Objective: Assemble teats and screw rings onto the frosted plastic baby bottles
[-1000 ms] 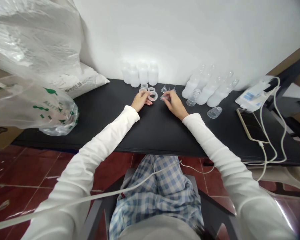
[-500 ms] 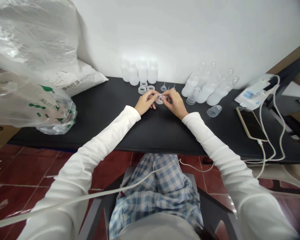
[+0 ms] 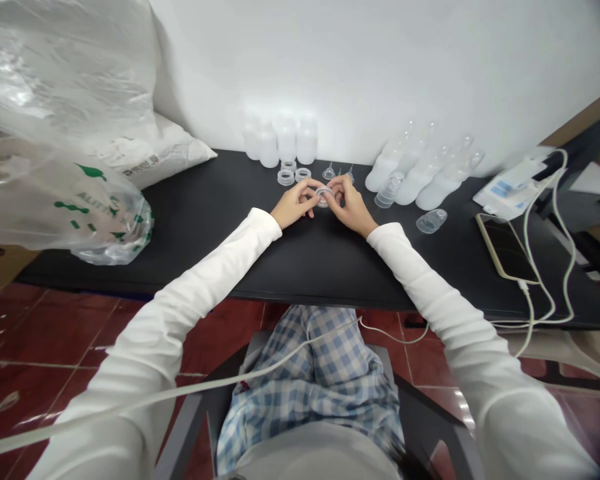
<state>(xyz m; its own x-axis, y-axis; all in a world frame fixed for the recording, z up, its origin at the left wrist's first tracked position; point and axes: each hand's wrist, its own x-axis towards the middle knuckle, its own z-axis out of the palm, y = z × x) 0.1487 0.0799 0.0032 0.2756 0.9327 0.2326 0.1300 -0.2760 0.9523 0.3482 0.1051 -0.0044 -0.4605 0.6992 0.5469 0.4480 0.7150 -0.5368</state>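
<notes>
Over the middle of the black table, my left hand (image 3: 296,203) and my right hand (image 3: 350,205) pinch a translucent bottle collar ring (image 3: 323,192) from both sides. Fingertips cover part of it, and whether a teat sits inside I cannot make out. Just behind my left hand lie several more collar rings (image 3: 286,177). Clear bottle teats (image 3: 329,172) stand behind my right hand, partly hidden by its fingers. Back left of the hands, several frosted bottles (image 3: 269,144) stand without tops. To the right are several bottles with teats fitted (image 3: 433,183).
Clear domed caps (image 3: 431,221) rest on the black table (image 3: 260,273) near the right-hand bottles. Farther right are a phone (image 3: 507,248) with a white cable (image 3: 530,307) and a white packet (image 3: 513,187). Plastic bags (image 3: 105,220) bulge over the left side.
My fingers have shifted slightly on the collar ring, and the right fingers now curl closer around its back edge. The whole view has moved a little; the other items stay put.
</notes>
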